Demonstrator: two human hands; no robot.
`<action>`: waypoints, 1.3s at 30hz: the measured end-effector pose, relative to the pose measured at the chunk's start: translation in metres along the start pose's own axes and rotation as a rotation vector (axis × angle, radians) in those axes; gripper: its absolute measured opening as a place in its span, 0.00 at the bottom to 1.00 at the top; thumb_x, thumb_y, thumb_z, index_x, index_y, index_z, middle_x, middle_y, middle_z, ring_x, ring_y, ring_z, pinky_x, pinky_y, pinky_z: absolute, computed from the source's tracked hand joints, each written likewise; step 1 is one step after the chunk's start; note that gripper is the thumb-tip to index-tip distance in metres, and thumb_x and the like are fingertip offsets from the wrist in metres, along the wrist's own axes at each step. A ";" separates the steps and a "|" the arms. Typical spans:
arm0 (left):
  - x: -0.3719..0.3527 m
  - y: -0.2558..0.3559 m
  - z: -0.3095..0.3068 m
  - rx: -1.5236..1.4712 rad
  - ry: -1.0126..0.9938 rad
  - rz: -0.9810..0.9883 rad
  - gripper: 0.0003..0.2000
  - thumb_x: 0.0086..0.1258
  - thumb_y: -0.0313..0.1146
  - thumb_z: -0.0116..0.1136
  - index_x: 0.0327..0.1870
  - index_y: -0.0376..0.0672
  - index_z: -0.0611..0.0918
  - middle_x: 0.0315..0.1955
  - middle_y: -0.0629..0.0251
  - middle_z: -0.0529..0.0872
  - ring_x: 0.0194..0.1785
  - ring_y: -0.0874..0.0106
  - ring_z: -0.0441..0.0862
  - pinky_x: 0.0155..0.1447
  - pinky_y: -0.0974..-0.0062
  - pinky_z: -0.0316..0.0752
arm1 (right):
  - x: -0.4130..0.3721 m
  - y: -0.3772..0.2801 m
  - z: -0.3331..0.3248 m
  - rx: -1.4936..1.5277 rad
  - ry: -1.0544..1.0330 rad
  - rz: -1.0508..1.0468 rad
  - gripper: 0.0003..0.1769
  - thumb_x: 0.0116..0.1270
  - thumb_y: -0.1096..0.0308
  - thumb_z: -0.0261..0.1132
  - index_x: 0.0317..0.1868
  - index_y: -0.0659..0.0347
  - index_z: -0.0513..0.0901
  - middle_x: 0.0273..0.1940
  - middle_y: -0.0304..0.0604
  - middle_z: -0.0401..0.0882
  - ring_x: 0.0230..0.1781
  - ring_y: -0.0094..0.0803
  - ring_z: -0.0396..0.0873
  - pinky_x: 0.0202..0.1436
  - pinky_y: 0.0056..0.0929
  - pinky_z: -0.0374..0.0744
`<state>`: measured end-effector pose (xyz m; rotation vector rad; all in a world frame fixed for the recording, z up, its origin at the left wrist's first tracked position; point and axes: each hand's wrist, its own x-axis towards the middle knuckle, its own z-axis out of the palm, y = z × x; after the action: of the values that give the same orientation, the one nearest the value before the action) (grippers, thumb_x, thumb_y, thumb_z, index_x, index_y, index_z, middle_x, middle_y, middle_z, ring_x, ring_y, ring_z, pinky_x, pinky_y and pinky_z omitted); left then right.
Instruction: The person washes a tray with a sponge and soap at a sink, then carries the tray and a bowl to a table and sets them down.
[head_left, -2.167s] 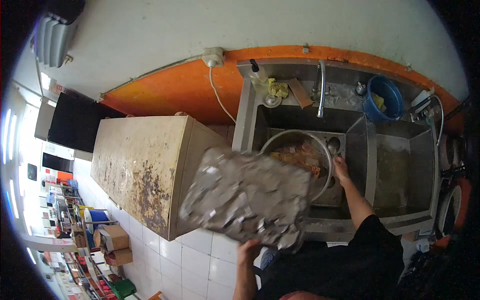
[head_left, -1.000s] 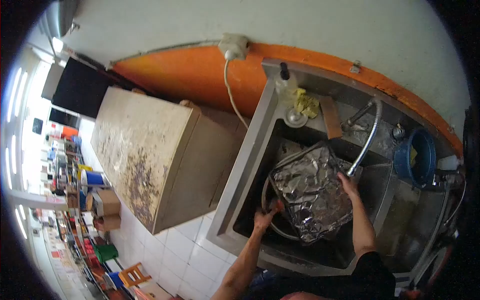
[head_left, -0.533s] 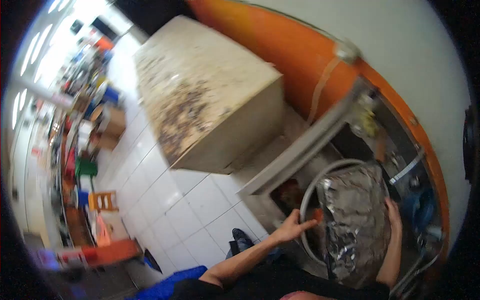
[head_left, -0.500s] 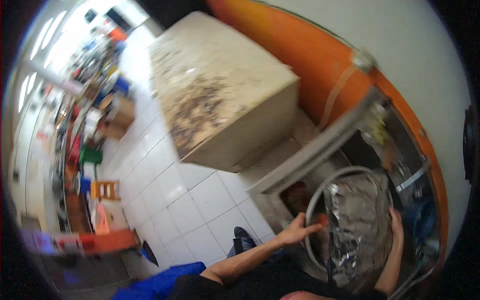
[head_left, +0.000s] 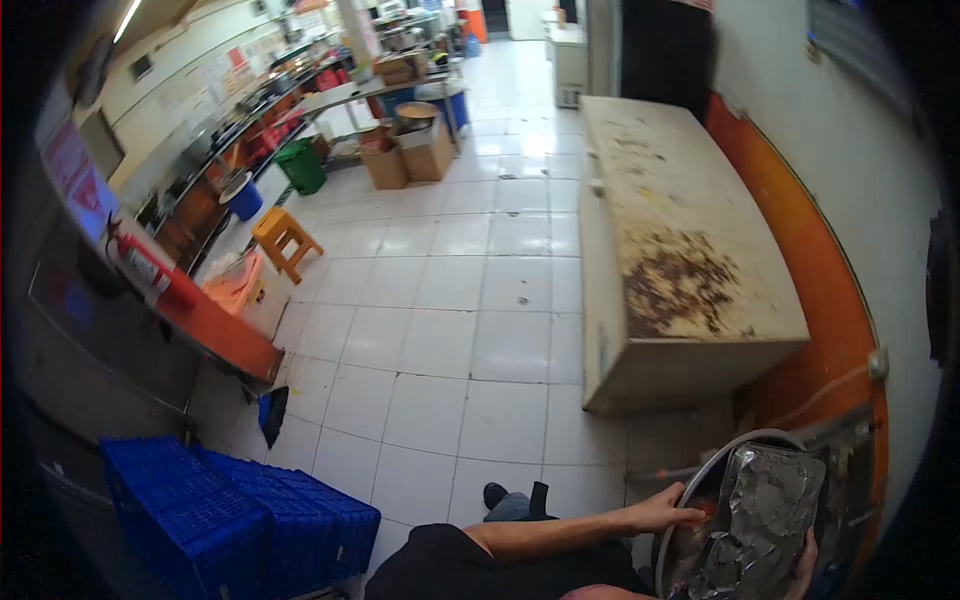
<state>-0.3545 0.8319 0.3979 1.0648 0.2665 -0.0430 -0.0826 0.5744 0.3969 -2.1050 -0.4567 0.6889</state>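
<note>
A round, pale-rimmed basin (head_left: 700,468) is at the lower right, close to my body. Inside it lies a blocky bundle (head_left: 765,505) in crinkled silver foil or shiny wrap, and something reddish shows beside it. My left hand (head_left: 664,510) grips the basin's left rim, thumb over the inside and fingers outside. On the opposite side my right hand (head_left: 804,568) is closed at the basin's edge, against the wrapped bundle; its fingers are partly hidden. The basin's underside is out of sight.
A stained chest freezer (head_left: 690,250) stands ahead on the right along the wall. Blue crates (head_left: 240,520) sit at lower left, near a fire extinguisher (head_left: 155,268). Farther off are an orange stool (head_left: 283,238), cardboard boxes (head_left: 425,150) and a tiled floor (head_left: 440,340) between.
My view has swung away from the shelf-like unit at the right toward the aisle. Both hands still hold the basin, which has come away from that unit.
</note>
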 end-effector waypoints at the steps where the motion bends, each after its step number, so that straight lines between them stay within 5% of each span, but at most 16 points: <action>1: -0.055 0.027 0.001 0.000 0.005 0.046 0.27 0.55 0.47 0.61 0.45 0.36 0.65 0.34 0.65 0.73 0.38 0.79 0.72 0.38 0.81 0.68 | -0.035 -0.037 0.017 -0.034 -0.007 -0.029 0.31 0.62 0.46 0.49 0.49 0.69 0.72 0.46 0.46 0.73 0.46 0.34 0.69 0.49 0.30 0.67; 7: -0.151 0.061 -0.125 -0.129 0.246 0.153 0.27 0.55 0.45 0.61 0.47 0.35 0.65 0.33 0.65 0.74 0.36 0.80 0.71 0.38 0.80 0.69 | -0.013 -0.151 0.156 -0.147 -0.194 -0.109 0.30 0.62 0.47 0.49 0.47 0.69 0.73 0.44 0.45 0.74 0.44 0.33 0.70 0.48 0.30 0.67; 8: -0.248 0.093 -0.121 -0.131 0.227 0.217 0.27 0.54 0.45 0.62 0.45 0.35 0.67 0.32 0.66 0.75 0.35 0.80 0.72 0.36 0.82 0.69 | -0.103 -0.223 0.175 -0.195 -0.178 -0.113 0.30 0.62 0.47 0.49 0.47 0.69 0.73 0.44 0.45 0.74 0.44 0.33 0.70 0.48 0.30 0.67; 13: -0.265 0.132 -0.259 -0.163 0.268 0.394 0.22 0.56 0.46 0.60 0.41 0.37 0.72 0.30 0.67 0.77 0.32 0.80 0.75 0.32 0.84 0.70 | 0.032 -0.310 0.320 -0.215 -0.373 -0.245 0.29 0.63 0.48 0.49 0.46 0.69 0.74 0.42 0.44 0.75 0.43 0.32 0.70 0.47 0.30 0.68; 15: -0.314 0.171 -0.306 -0.227 0.527 0.221 0.20 0.57 0.46 0.59 0.40 0.38 0.74 0.29 0.68 0.78 0.31 0.80 0.74 0.32 0.84 0.70 | 0.058 -0.354 0.394 -0.203 -0.434 -0.277 0.29 0.63 0.48 0.49 0.45 0.70 0.74 0.42 0.44 0.75 0.42 0.32 0.71 0.46 0.30 0.68; 17: -0.343 0.198 -0.370 -0.201 0.508 0.225 0.23 0.56 0.49 0.59 0.43 0.37 0.75 0.30 0.68 0.79 0.34 0.80 0.75 0.33 0.84 0.69 | 0.104 -0.398 0.477 -0.184 -0.508 -0.330 0.28 0.63 0.48 0.49 0.45 0.70 0.74 0.41 0.43 0.75 0.41 0.32 0.71 0.46 0.30 0.69; 21: -0.365 0.206 -0.509 -0.178 0.916 0.178 0.27 0.55 0.50 0.59 0.47 0.36 0.72 0.34 0.65 0.77 0.33 0.78 0.75 0.31 0.82 0.70 | 0.191 -0.499 0.630 -0.173 -0.661 -0.390 0.28 0.63 0.49 0.49 0.44 0.70 0.75 0.40 0.43 0.76 0.40 0.31 0.71 0.45 0.29 0.69; 23: -0.395 0.221 -0.557 -0.189 1.051 0.182 0.30 0.55 0.51 0.60 0.45 0.32 0.68 0.35 0.60 0.74 0.38 0.72 0.72 0.43 0.77 0.68 | 0.215 -0.549 0.719 -0.441 -0.754 -0.572 0.27 0.62 0.49 0.50 0.39 0.71 0.76 0.33 0.40 0.76 0.34 0.28 0.71 0.37 0.30 0.70; 24: -0.410 0.227 -0.582 -0.149 1.150 0.176 0.30 0.54 0.51 0.60 0.45 0.32 0.68 0.34 0.59 0.74 0.34 0.73 0.73 0.38 0.77 0.70 | 0.226 -0.582 0.767 -0.214 -0.919 -0.397 0.29 0.60 0.47 0.52 0.38 0.71 0.76 0.34 0.42 0.76 0.33 0.28 0.71 0.35 0.31 0.70; 25: -0.430 0.248 -0.598 -0.194 1.210 0.202 0.30 0.54 0.50 0.61 0.45 0.32 0.67 0.33 0.58 0.74 0.31 0.74 0.73 0.32 0.76 0.71 | 0.199 -0.639 0.806 -0.382 -0.834 -0.362 0.31 0.58 0.44 0.53 0.37 0.71 0.76 0.32 0.42 0.75 0.33 0.28 0.70 0.34 0.30 0.69; 26: -0.440 0.253 -0.623 -0.219 1.309 0.279 0.29 0.54 0.47 0.62 0.45 0.31 0.66 0.33 0.57 0.74 0.30 0.73 0.74 0.28 0.77 0.72 | 0.202 -0.666 0.856 -0.267 -0.838 -0.417 0.27 0.59 0.48 0.54 0.24 0.69 0.74 0.22 0.36 0.70 0.24 0.24 0.67 0.25 0.27 0.65; 29: -0.469 0.276 -0.694 -0.285 1.511 0.473 0.26 0.55 0.40 0.63 0.45 0.29 0.66 0.34 0.56 0.75 0.35 0.71 0.75 0.36 0.75 0.73 | 0.216 -0.741 0.982 -0.456 -0.785 -0.442 0.29 0.56 0.45 0.56 0.39 0.68 0.74 0.32 0.39 0.73 0.32 0.28 0.68 0.36 0.28 0.68; 30: -0.483 0.292 -0.714 -0.301 1.499 0.527 0.26 0.54 0.39 0.63 0.44 0.29 0.66 0.33 0.56 0.75 0.35 0.71 0.75 0.36 0.75 0.73 | 0.173 -0.779 1.004 -0.152 -0.885 -0.389 0.31 0.56 0.45 0.57 0.43 0.69 0.74 0.36 0.41 0.75 0.35 0.29 0.70 0.38 0.27 0.69; 33: -0.512 0.324 -0.793 -0.396 1.688 0.493 0.16 0.53 0.35 0.64 0.38 0.33 0.77 0.30 0.64 0.79 0.34 0.76 0.75 0.40 0.77 0.72 | 0.271 -0.794 1.160 -0.514 -0.828 -0.569 0.37 0.54 0.43 0.60 0.47 0.73 0.72 0.42 0.48 0.75 0.42 0.35 0.72 0.45 0.31 0.70; 37: -0.534 0.340 -0.921 -0.369 1.574 0.767 0.15 0.53 0.31 0.64 0.39 0.33 0.78 0.32 0.63 0.81 0.33 0.76 0.77 0.39 0.78 0.73 | 0.260 -0.885 1.245 -0.635 -0.901 -0.480 0.46 0.51 0.40 0.60 0.55 0.76 0.64 0.53 0.61 0.68 0.56 0.45 0.66 0.58 0.36 0.64; 39: -0.554 0.389 -0.970 -0.367 1.531 0.655 0.17 0.54 0.32 0.63 0.42 0.32 0.76 0.34 0.61 0.81 0.35 0.74 0.78 0.41 0.77 0.74 | 0.299 -0.907 1.295 -0.682 -0.915 -0.499 0.46 0.51 0.40 0.60 0.56 0.75 0.64 0.53 0.60 0.68 0.55 0.45 0.67 0.58 0.36 0.64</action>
<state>-1.0163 1.8120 0.4205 0.5773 1.2166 1.4028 -0.7178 2.0525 0.4184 -1.9917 -1.8596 1.2900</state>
